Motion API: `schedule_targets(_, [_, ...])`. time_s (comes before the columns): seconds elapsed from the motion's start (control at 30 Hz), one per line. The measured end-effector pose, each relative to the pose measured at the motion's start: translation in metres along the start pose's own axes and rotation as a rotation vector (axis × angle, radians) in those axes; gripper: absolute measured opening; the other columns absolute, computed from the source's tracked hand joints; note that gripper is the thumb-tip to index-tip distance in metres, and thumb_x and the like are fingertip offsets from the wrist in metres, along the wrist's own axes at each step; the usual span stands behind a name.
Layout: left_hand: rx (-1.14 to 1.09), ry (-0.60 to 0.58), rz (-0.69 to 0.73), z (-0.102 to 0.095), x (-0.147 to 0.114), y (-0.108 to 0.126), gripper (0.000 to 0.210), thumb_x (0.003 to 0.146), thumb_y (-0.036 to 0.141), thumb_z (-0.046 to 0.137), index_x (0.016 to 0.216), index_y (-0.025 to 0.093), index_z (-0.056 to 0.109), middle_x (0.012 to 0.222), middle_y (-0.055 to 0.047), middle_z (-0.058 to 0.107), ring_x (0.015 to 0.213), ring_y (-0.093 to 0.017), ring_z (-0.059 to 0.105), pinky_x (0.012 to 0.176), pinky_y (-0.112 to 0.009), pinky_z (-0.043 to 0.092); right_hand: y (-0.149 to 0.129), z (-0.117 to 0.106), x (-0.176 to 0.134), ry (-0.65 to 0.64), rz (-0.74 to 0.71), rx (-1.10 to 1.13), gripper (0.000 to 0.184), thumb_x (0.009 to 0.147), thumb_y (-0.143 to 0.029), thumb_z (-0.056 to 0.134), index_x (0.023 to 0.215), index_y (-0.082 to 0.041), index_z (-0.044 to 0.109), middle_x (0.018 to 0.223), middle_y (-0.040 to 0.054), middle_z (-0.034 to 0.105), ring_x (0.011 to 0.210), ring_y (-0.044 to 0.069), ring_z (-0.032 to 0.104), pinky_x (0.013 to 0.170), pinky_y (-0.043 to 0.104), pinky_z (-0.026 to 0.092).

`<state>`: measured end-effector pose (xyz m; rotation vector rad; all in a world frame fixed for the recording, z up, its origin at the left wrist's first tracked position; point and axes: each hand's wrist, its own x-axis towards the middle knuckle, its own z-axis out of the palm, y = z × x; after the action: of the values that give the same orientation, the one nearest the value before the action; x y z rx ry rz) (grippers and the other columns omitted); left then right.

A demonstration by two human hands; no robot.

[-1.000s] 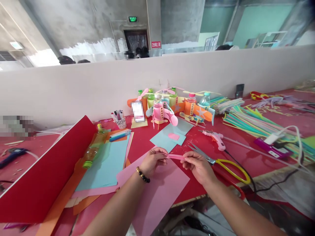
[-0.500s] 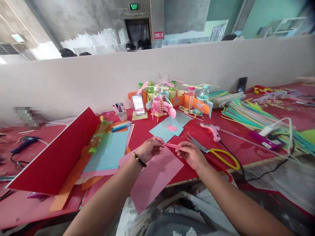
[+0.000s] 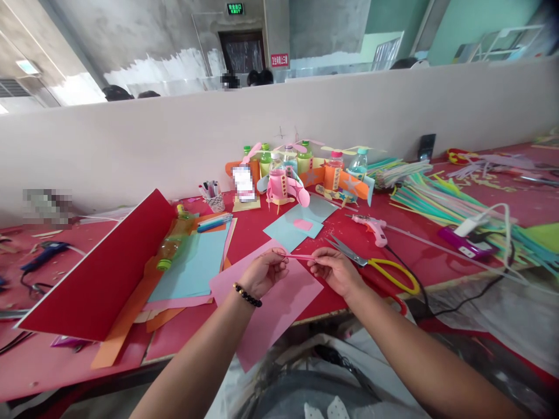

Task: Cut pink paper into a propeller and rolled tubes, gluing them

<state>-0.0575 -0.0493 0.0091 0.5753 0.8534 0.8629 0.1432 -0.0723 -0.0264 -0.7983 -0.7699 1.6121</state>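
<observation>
A red tabletop [image 3: 246, 228] is overlaid by a large pink sheet [image 3: 279, 308], whose near corner is left hanging over the front edge. Well to the left of the pink sheet, a red board [image 3: 109, 273] is propped at a slant; well to its right and farther back, a pile of coloured strips [image 3: 441, 212] is spread. Just left of the sheet, blue paper [image 3: 192, 262] is stacked on other coloured paper. To its right, scissors [image 3: 356, 258] with yellow handles are laid. Beyond the sheet, decorated bottles [image 3: 276, 183] are grouped, and to its right and farther back a pink glue gun [image 3: 372, 228] is placed. Over the sheet's far part, the left hand [image 3: 265, 272] and the right hand [image 3: 336, 269] are held apart, each grip pinched narrow. Between them a pink strip [image 3: 299, 256] is stretched nearly level, one end being held in each grip.
</observation>
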Motion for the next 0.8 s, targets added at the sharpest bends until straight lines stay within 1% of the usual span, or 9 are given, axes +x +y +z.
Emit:
schedule_targets(0.13, [-0.098,0.041,-0.015,0.004,-0.003,0.002,0.011,0.067,0.004,0.057,0.073,0.014,0.056,0.063,0.001,0.058,0.053,-0.005,0.055,0.059,-0.017,0.050,0.000,0.000,0.000,-0.047,-0.005,0.008,0.013,0.063,-0.013,0.068,0.075,-0.018,0.066,0.071,0.0027,0.070,0.060,0.012,0.064,0.058,0.023,0.049])
schedule_targets(0.23, [-0.147,0.038,-0.028,0.005,-0.006,0.004,0.009,0.069,0.005,0.057,0.075,0.012,0.058,0.066,-0.002,0.060,0.056,-0.006,0.057,0.062,-0.018,0.052,0.000,0.000,0.001,-0.056,-0.028,0.021,0.018,0.063,-0.011,0.070,0.078,-0.018,0.066,0.073,0.0014,0.070,0.062,0.012,0.064,0.062,0.023,0.050])
schedule_targets(0.4, [-0.214,-0.041,0.003,0.004,-0.014,0.003,0.013,0.069,0.006,0.058,0.081,0.008,0.063,0.075,-0.007,0.065,0.073,-0.012,0.063,0.074,-0.024,0.053,0.001,0.002,0.001,0.022,-0.071,-0.013,0.016,0.065,-0.018,0.072,0.078,-0.018,0.064,0.072,0.0022,0.071,0.063,0.013,0.065,0.063,0.025,0.050])
schedule_targets(0.5, [-0.218,-0.120,0.047,0.003,-0.019,-0.001,0.022,0.066,0.000,0.059,0.085,0.008,0.064,0.083,-0.008,0.067,0.085,-0.014,0.063,0.084,-0.025,0.050,0.001,0.005,0.000,0.079,-0.108,-0.097,0.016,0.067,-0.026,0.071,0.077,-0.018,0.062,0.067,0.0020,0.070,0.058,0.014,0.064,0.057,0.025,0.049])
schedule_targets(0.57, [-0.184,-0.152,0.087,0.004,-0.021,-0.004,0.031,0.062,-0.003,0.061,0.091,0.009,0.064,0.090,-0.008,0.067,0.087,-0.014,0.063,0.086,-0.024,0.049,0.001,0.006,-0.001,0.105,-0.154,-0.191,0.016,0.070,-0.031,0.068,0.076,-0.018,0.060,0.063,0.0012,0.067,0.053,0.013,0.061,0.051,0.024,0.046])
schedule_targets(0.6, [-0.163,-0.146,0.108,0.006,-0.021,-0.006,0.033,0.062,-0.004,0.063,0.092,0.010,0.064,0.091,-0.007,0.066,0.086,-0.013,0.063,0.085,-0.023,0.049,0.001,0.007,-0.001,0.114,-0.178,-0.239,0.017,0.071,-0.032,0.067,0.074,-0.018,0.059,0.060,0.0006,0.065,0.050,0.013,0.058,0.049,0.023,0.044])
schedule_targets(0.67, [-0.122,-0.095,0.147,0.008,-0.021,-0.010,0.028,0.063,0.001,0.067,0.090,0.011,0.065,0.089,-0.006,0.066,0.080,-0.011,0.062,0.082,-0.023,0.050,0.001,0.008,-0.001,0.127,-0.228,-0.311,0.016,0.073,-0.033,0.065,0.072,-0.018,0.058,0.056,-0.0015,0.061,0.047,0.011,0.053,0.045,0.022,0.040])
schedule_targets(0.73, [-0.085,-0.020,0.191,0.011,-0.018,-0.014,0.017,0.065,0.010,0.070,0.081,0.010,0.065,0.079,-0.005,0.065,0.072,-0.010,0.061,0.075,-0.022,0.051,0.001,0.009,-0.001,0.137,-0.274,-0.355,0.015,0.073,-0.031,0.065,0.070,-0.018,0.058,0.052,-0.0041,0.055,0.045,0.009,0.047,0.045,0.021,0.036])
schedule_targets(0.8, [-0.054,0.033,0.240,0.015,-0.015,-0.017,0.015,0.064,0.015,0.074,0.072,0.010,0.063,0.069,-0.002,0.061,0.065,-0.008,0.058,0.068,-0.020,0.051,0.001,0.009,-0.001,0.144,-0.296,-0.369,0.013,0.072,-0.030,0.066,0.070,-0.019,0.059,0.052,-0.0048,0.052,0.046,0.009,0.046,0.047,0.021,0.036])
